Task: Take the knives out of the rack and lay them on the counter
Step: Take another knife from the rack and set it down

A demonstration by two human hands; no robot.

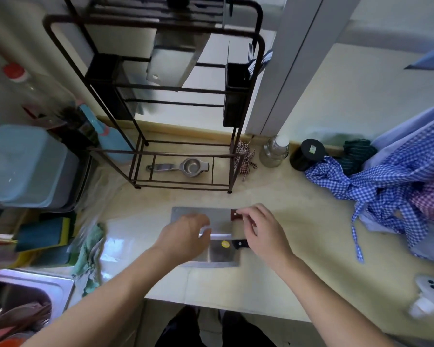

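From the head camera, two cleavers lie flat on the counter (273,271) before the rack (158,101). The left hand (183,239) curls over one cleaver (221,254); the right hand (263,231) pinches the other cleaver (201,214) by its handle. A further blade (171,61) hangs in the rack.

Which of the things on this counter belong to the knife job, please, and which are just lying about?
Part of the job:
rack
cleaver in the rack
cleavers on the counter
counter
left hand
right hand

Just lying about:
metal squeezer
checked cloth
glass jar
dark jar
blue tub
sponges
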